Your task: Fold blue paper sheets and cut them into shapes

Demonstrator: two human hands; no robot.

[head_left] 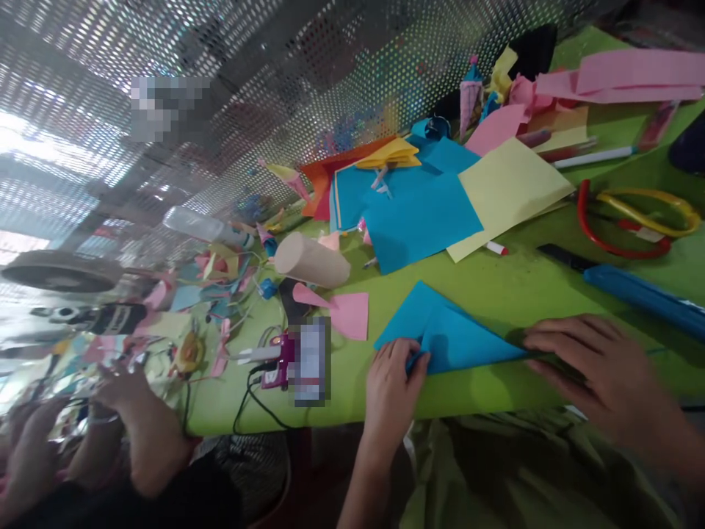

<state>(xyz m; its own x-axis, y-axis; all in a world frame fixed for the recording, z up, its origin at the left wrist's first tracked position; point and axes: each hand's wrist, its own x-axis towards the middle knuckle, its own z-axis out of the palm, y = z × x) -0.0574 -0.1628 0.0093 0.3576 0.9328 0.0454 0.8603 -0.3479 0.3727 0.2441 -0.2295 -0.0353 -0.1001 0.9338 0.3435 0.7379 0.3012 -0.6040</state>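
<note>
A folded blue sheet of paper [463,338] lies on the green tabletop before me, with a peak at the back and a long point to the right. My left hand [393,378] has its thumb and fingers closed on the lower left edge of the paper. At the pointed right end, my right hand [589,360] pinches the tip between thumb and fingers. Behind the folded paper are a flat blue sheet [424,224] and a pale yellow sheet [512,187]. A pink paper piece [352,317] lies to its left.
A blue utility knife [644,294] and red-and-yellow-handled scissors [650,195] lie at the right. A beige cylinder [313,259] and a phone [311,364] with cables stand left. Another person's hands [121,386] are farther left. Perforated mesh [308,81] rises behind the table.
</note>
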